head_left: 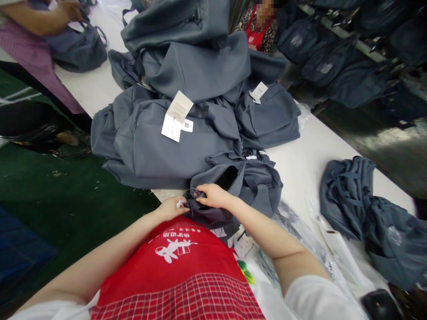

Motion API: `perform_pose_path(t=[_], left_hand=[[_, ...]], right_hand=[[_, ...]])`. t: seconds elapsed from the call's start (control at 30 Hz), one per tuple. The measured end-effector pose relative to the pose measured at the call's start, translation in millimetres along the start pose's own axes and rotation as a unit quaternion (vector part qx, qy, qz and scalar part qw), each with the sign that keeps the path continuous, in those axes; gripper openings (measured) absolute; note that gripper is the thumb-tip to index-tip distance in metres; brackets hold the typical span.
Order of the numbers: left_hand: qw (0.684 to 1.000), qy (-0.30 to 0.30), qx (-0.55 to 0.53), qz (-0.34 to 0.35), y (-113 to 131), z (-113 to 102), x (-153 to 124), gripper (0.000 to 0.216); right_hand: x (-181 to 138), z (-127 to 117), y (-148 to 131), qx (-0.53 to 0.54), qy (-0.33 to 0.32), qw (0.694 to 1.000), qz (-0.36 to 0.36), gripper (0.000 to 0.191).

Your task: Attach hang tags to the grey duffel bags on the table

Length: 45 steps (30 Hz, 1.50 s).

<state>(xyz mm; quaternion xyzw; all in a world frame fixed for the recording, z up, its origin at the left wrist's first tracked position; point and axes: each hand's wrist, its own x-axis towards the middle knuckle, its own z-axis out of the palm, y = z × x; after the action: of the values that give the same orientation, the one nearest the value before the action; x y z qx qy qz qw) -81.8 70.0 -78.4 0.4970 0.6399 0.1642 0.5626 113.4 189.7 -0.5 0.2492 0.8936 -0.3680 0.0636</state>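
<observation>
A small blue-grey bag [262, 184] lies at the table's near edge, its top opening unzipped and dark inside. My right hand [215, 196] reaches over the opening and pinches a dark strap loop at the bag's left end. Just left of it, my left hand [172, 209] is closed on the end of the same dark strap [193, 204], with a small white piece at its fingertips. What the white piece is, I cannot make out. Behind the bag lies a larger blue-grey bag [173, 151] with white paper tags [178, 111] on top.
More blue-grey bags [200, 71] are piled at the back of the table. Two dark bags [350, 200], a white roll [343, 253] and clear plastic lie to the right. A person's hand [70, 10] works on a bag at upper left. Bags hang on a rack [347, 33] at upper right.
</observation>
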Motion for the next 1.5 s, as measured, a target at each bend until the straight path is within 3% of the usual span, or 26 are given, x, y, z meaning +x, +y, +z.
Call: perform_pose_path(t=[0.17, 0.3, 0.37, 0.47, 0.53, 0.67, 0.83, 1.03, 1.17, 1.33, 1.5], left_hand=[[1.0, -0.015, -0.002, 0.021, 13, -5, -4, 0.024], [0.996, -0.01, -0.082, 0.013, 36, -9, -16, 0.023], [0.988, 0.007, -0.157, -0.01, 48, -9, -19, 0.025], [0.974, 0.012, -0.218, -0.053, 57, -6, -17, 0.027], [0.968, 0.017, -0.239, -0.08, 57, -5, -14, 0.024], [0.959, 0.036, -0.262, -0.106, 52, -5, -8, 0.021], [0.955, 0.046, -0.267, -0.121, 49, -4, -7, 0.017], [0.951, 0.077, -0.268, -0.135, 46, 0, 1, 0.025], [0.95, 0.105, -0.245, -0.161, 30, 14, -1, 0.022], [0.956, 0.082, -0.226, -0.17, 14, 37, -11, 0.025], [0.969, 0.125, -0.163, -0.136, 16, 37, -17, 0.019]], right_hand=[[-3, -1, -3, 0.001, 0.0, 1.0, -0.023, 0.042], [-4, 1, -12, -0.029, -0.03, 0.999, -0.007, 0.029], [-6, 4, -19, -0.002, -0.023, 1.0, 0.002, 0.046], [-11, 10, -31, 0.04, 0.045, 0.998, 0.007, 0.069], [-14, 14, -38, 0.026, 0.07, 0.997, 0.011, 0.065], [-18, 16, -44, -0.039, 0.053, 0.998, 0.009, 0.057], [-15, 13, -41, -0.103, 0.027, 0.994, 0.027, 0.03], [-7, 10, -39, -0.174, -0.008, 0.983, 0.056, 0.032], [-2, 6, -28, -0.159, -0.019, 0.985, 0.07, 0.029], [4, 4, -16, -0.116, -0.031, 0.991, 0.067, 0.027], [14, 11, -16, -0.075, -0.064, 0.994, 0.039, 0.025]])
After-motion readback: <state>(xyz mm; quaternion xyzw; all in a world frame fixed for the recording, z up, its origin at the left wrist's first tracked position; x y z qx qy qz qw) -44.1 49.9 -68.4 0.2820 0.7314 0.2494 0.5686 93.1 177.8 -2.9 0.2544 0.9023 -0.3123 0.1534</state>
